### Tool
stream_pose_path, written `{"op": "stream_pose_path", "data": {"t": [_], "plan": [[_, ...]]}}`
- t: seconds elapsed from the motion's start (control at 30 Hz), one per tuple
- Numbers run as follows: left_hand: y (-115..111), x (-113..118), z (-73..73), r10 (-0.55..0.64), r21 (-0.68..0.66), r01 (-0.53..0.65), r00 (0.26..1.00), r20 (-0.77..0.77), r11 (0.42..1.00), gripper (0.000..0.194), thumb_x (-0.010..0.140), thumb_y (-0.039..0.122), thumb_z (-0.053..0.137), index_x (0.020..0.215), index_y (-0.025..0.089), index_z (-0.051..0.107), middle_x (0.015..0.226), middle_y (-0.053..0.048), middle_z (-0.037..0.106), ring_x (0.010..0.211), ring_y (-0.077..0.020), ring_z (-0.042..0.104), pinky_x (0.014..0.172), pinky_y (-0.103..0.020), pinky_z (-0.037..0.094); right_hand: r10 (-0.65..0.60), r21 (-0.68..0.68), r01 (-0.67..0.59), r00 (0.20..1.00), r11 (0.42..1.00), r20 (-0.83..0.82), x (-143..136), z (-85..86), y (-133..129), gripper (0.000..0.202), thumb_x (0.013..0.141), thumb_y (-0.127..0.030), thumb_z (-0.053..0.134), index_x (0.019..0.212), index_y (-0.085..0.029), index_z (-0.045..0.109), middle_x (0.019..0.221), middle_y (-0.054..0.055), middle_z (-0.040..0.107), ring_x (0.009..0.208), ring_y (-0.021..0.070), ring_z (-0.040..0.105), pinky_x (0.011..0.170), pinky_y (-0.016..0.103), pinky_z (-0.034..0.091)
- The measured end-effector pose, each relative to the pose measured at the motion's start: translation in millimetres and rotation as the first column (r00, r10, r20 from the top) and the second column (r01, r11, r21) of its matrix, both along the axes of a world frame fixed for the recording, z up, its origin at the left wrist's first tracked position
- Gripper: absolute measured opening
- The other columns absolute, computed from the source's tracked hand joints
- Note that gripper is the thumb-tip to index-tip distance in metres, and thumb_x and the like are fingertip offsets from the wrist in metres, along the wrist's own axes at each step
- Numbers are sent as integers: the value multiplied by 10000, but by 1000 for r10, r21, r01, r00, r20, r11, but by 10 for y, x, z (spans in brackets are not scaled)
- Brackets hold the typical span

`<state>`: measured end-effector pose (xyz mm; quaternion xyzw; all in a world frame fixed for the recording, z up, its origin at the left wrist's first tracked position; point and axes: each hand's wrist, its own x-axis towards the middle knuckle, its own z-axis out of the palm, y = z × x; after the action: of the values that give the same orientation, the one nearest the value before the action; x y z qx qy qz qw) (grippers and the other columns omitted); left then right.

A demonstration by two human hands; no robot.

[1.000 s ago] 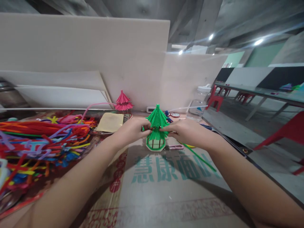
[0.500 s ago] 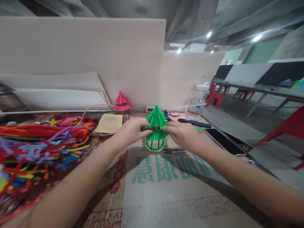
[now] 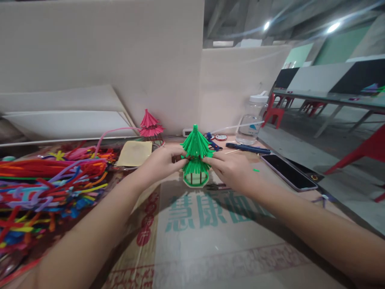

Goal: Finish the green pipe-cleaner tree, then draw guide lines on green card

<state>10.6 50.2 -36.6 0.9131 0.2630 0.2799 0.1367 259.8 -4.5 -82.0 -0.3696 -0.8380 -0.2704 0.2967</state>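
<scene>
A green model pavilion with two pleated roof tiers, thin brown posts and a green-rimmed base stands upright in front of me. From the left, my left hand pinches it between the roof tiers with thumb and fingers. Opposite, my right hand has its closed fingertips against the same level on the right side. A similar pink pavilion stands farther back on the left, with a pink strand leading away from it.
Bundles of coloured pipe cleaners cover the left side. A yellow pad lies behind my left hand. On the right are a phone, a dark blue tool and a clear bottle. White boards stand behind.
The camera view has tipped slightly downward. Both hands keep their hold on the green pavilion, with only slight finger shifts. A small green scrap beside my right forearm now shows more clearly.
</scene>
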Motion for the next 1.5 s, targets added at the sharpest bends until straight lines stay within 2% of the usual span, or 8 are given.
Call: {"op": "stream_pose_path", "data": {"t": [0.17,0.23,0.4,0.63,0.83,1.07,1.33,1.5], "plan": [[30,-8,-14,-85,-35,85,996,24,996,192,925,246,571,917,184,753,869,-11,753,754,-146,646,681,-229,463,71,-93,-84,989,992,-128,8,45,29,255,959,-105,575,1073,-169,794,958,74,803,834,204,731,686,303,504],[41,-10,-12,-123,-42,124,992,35,991,199,936,245,567,929,190,758,887,-11,761,765,-147,655,703,-231,477,99,-81,-113,982,990,-161,5,43,35,247,962,-117,574,1056,-162,798,965,81,807,841,202,738,705,301,519],[41,-20,-3,-148,-34,149,989,16,988,189,941,232,568,920,192,751,880,-11,757,791,-152,660,730,-235,485,166,-4,-169,974,986,-155,15,0,83,266,966,-116,555,1019,-182,808,862,54,799,753,187,729,619,292,487],[16,-35,1,-42,-61,40,998,-40,997,208,924,279,557,906,175,737,850,-25,734,777,-166,645,698,-246,472,147,-105,-172,966,979,-212,30,-33,123,272,981,-137,552,1068,-182,806,963,70,815,819,197,751,670,299,518],[18,-36,22,-45,-54,41,996,-76,998,188,916,302,570,925,177,711,877,-25,728,787,-171,644,707,-256,461,109,-208,-178,945,962,-307,6,-40,133,247,990,-178,577,1071,-200,810,1031,61,821,895,198,766,762,298,562],[37,-121,51,24,54,-18,992,-121,998,120,891,300,635,873,186,665,738,30,636,670,-126,568,640,-227,382,97,-205,-164,948,965,-304,18,-63,146,254,989,-192,575,1069,-221,814,1028,60,823,907,211,770,780,325,578],[28,-118,62,35,63,-24,984,-175,998,182,912,332,580,885,197,699,797,-1,700,703,-153,608,655,-247,398,141,-205,-201,951,958,-275,72,-52,165,282,954,-133,573,1072,-218,816,997,77,814,873,193,749,759,314,575],[16,-121,79,37,73,-25,983,-179,997,184,906,329,571,857,192,683,742,8,672,649,-140,577,627,-242,381,165,-198,-220,951,955,-262,81,-35,169,289,938,-114,577,1073,-212,813,977,68,812,859,182,745,742,295,561]]}}
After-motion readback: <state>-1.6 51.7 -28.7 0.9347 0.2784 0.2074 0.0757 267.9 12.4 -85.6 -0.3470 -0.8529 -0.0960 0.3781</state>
